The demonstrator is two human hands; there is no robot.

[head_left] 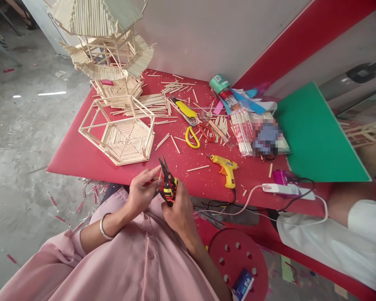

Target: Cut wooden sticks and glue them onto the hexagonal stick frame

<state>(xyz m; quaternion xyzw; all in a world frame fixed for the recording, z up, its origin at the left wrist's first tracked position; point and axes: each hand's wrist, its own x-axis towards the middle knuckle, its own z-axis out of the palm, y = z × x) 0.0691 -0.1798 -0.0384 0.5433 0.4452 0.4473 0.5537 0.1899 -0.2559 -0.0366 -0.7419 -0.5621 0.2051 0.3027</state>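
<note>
Right hand (179, 209), grip closed round the cutters (168, 184), blades parted, lower centre of frame, at the near edge of the worktop (75, 156). Left hand (142, 189) pinches what looks like a short stick (159, 173) beside the blades. Fingertips this close risk a nick, and the offcut could fly toward the hexagonal frame (122, 136).

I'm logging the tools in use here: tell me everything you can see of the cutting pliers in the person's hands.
The cutting pliers are small, with dark metal blades, slightly parted and pointing away from the person, and black, yellow and red handles. The right hand grips the handles; fingers of the left hand reach the blades. They are held over the near edge of the red table.
</note>
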